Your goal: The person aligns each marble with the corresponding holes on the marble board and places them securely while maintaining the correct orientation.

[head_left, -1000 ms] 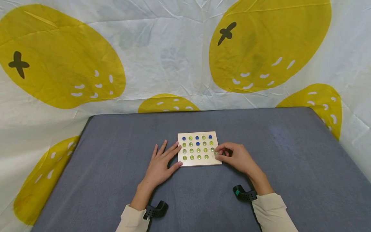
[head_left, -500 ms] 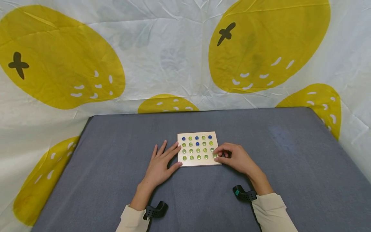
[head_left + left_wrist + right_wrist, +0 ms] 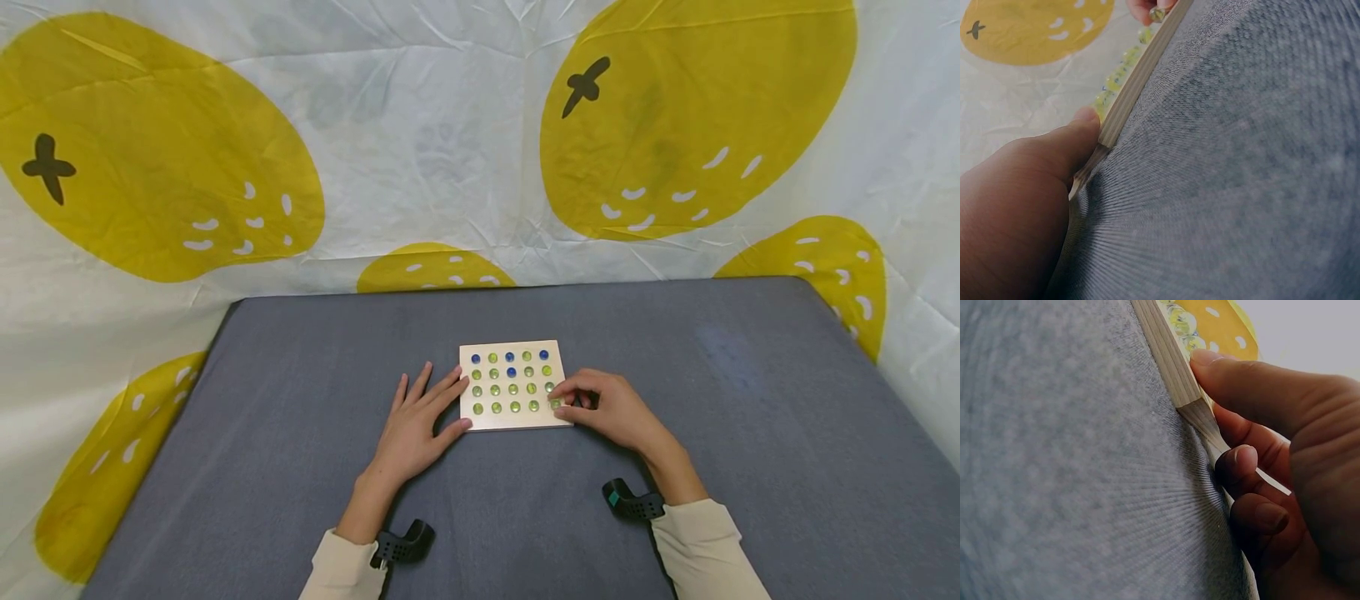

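Note:
A pale wooden board lies on the grey cloth, set with rows of glass marbles. Most are yellow-green; a few, such as a blue marble, sit in the two far rows. My left hand has its fingers spread, with fingertips and thumb against the board's left edge. At the near right corner my right hand pinches a yellow-green marble between thumb and index finger, low over the end of the nearest row. In the right wrist view the thumb hides that marble, and the other fingers curl beside the board's edge.
A grey cloth covers the table around the board. Behind it hangs a white curtain with large yellow fruit prints. Black wrist devices, one the left wrist camera and the other the right wrist camera, sit near the cuffs.
My right hand has shifted slightly left and nearer with the marble, from the board's right edge to the end of the nearest row. The left hand has stayed put.

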`<state>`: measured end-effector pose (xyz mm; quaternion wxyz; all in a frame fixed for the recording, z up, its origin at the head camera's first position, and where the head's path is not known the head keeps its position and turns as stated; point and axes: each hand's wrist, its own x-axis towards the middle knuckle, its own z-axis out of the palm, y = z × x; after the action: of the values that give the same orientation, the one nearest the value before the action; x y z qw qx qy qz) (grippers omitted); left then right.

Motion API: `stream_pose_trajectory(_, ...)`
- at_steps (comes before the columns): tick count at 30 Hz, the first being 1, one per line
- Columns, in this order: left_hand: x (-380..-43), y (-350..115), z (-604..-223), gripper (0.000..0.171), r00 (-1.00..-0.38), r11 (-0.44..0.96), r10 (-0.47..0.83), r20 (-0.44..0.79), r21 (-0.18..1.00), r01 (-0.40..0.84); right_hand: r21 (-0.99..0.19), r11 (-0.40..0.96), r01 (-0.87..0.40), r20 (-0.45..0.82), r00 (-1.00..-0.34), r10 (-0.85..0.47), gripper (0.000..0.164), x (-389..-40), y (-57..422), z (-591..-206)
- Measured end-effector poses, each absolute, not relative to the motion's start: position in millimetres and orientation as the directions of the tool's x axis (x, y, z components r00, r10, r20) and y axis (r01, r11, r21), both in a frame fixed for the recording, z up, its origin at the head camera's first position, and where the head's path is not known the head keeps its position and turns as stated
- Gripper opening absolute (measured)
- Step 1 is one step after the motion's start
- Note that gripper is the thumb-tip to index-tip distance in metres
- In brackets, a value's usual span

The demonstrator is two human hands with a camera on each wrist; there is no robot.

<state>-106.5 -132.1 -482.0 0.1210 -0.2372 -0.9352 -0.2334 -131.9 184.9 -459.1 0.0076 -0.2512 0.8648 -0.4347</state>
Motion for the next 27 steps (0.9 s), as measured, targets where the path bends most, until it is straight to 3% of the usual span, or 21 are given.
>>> stream_pose_trajectory(27, -106.1, -131.5, -477.5, 0.061, -0.862, 0.780, 0.387, 0.329, 0.382, 0.496, -0.765, 0.503, -0.402, 0.183, -0.885, -0.429, 0.017, -132.4, 183.6, -456.7)
